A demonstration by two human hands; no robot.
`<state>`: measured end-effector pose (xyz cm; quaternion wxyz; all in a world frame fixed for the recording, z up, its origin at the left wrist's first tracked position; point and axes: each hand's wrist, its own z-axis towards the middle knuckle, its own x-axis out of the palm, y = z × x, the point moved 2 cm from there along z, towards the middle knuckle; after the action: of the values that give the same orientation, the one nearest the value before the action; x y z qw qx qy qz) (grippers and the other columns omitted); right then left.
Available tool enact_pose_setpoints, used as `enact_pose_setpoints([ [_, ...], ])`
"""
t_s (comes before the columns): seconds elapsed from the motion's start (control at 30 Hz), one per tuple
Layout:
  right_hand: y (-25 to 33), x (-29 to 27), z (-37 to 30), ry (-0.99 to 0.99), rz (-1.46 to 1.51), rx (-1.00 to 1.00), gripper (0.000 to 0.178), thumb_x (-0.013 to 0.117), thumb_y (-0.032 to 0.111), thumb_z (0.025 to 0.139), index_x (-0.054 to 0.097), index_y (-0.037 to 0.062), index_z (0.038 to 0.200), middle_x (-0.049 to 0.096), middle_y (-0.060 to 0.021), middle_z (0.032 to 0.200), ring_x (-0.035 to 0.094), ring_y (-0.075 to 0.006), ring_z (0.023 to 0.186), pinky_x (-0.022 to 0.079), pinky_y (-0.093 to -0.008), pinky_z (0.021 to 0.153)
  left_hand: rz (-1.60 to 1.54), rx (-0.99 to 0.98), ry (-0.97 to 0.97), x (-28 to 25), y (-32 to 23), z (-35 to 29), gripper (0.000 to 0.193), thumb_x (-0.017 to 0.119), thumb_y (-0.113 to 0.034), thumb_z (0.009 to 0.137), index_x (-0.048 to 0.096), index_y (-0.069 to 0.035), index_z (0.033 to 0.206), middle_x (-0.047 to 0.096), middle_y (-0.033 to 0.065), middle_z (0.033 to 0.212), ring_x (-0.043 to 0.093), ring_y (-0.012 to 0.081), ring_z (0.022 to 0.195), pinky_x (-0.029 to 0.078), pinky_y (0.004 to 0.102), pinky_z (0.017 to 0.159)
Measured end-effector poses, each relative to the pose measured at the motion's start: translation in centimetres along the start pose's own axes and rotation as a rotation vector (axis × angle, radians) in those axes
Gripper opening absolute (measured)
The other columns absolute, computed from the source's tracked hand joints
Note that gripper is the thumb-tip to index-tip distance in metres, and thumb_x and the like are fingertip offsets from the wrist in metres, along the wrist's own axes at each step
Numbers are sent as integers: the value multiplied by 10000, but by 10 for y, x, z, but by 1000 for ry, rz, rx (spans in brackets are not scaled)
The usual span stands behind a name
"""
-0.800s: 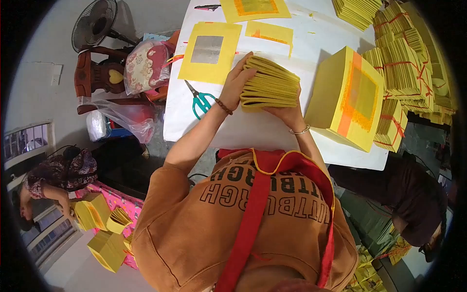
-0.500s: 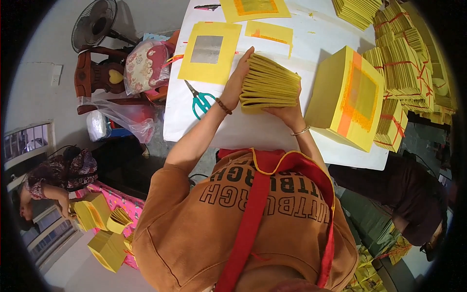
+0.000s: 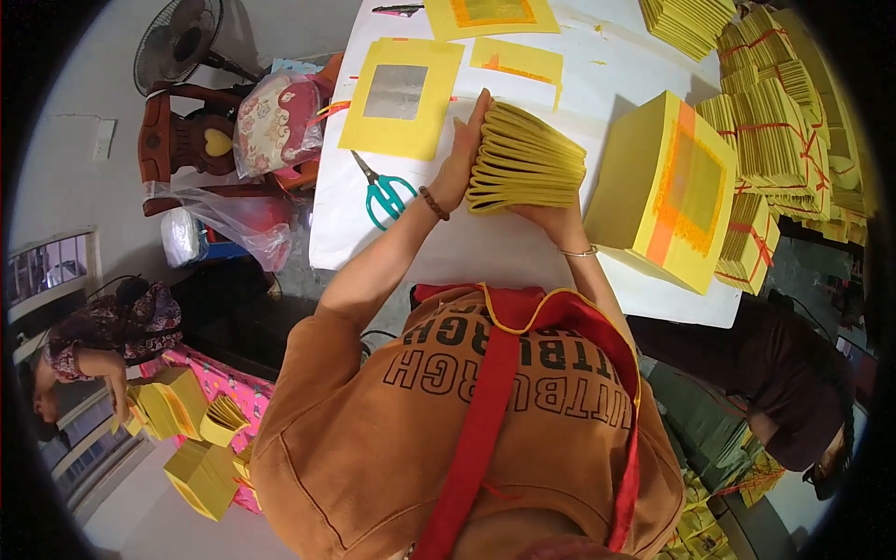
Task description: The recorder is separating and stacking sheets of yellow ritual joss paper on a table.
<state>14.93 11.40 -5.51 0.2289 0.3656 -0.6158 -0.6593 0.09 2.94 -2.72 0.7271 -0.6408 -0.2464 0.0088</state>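
Observation:
Between my two hands is a stack of folded yellow paper [image 3: 527, 159], its rounded folds fanned toward me over the white table. My left hand [image 3: 455, 161] lies along the stack's left side with fingers extended and the palm against it. Under the lower right part of the stack, my right hand [image 3: 560, 222] supports it; most of those fingers are hidden. Teal-handled scissors [image 3: 385, 198] lie left of my left wrist. Beyond them is a yellow sheet with a silver square [image 3: 397, 93]. To the right stands a thick yellow paper block [image 3: 644, 177] with an orange band.
Bundles of yellow paper tied with red string [image 3: 775, 121] crowd the table's right side. More yellow sheets [image 3: 518, 65] lie at the far side. A wooden chair [image 3: 168, 140] and a fan [image 3: 177, 42] stand left. Other people [image 3: 121, 327] are at both sides.
The stack has turned slightly and its right end has shifted right. My left thumb now stands apart from the fingers. The person at the left has moved slightly.

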Motion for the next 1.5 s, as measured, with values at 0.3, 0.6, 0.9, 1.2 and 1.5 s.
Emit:
enact_pose_setpoints([
  [0.3,0,1,-3,-11,95,24,930,885,125,500,292,14,1207,468,-91,1158,491,-203,1064,428,-326,931,-180,-56,67,0,-4,-2,685,83,-547,944,127,-82,1445,143,114,1491,136,217,1373,160,345,1108],
  [0.6,11,-5,0,-155,131,-120,954,881,122,510,279,17,1243,478,-89,1144,496,-203,1059,431,-320,920,591,-17,387,-21,-27,-19,1361,881,-353,490,-54,-12,1418,128,175,1481,139,282,1374,131,361,1125],
  [0.9,16,-3,-5,-23,233,-77,1054,875,165,532,206,35,1337,402,-93,1256,410,-211,1163,347,-342,1007,988,242,327,-22,-6,-13,1360,874,-364,502,-66,41,1396,256,179,1409,232,289,1324,148,380,1123],
  [1.2,3,0,-2,-54,-56,-142,1196,877,182,550,38,42,1390,367,-108,1299,374,-237,1217,339,-349,1025,970,235,266,-26,16,-6,1020,853,-325,511,315,-77,1342,378,155,1323,394,340,1198,307,420,1039],
  [1.5,19,-9,-9,-45,208,-230,1339,882,173,541,-138,76,1403,250,-133,1404,292,-252,1294,308,-374,1058,858,79,339,-28,-2,-3,1041,862,-280,511,287,-61,1350,352,164,1335,347,347,1240,305,421,1050],
])
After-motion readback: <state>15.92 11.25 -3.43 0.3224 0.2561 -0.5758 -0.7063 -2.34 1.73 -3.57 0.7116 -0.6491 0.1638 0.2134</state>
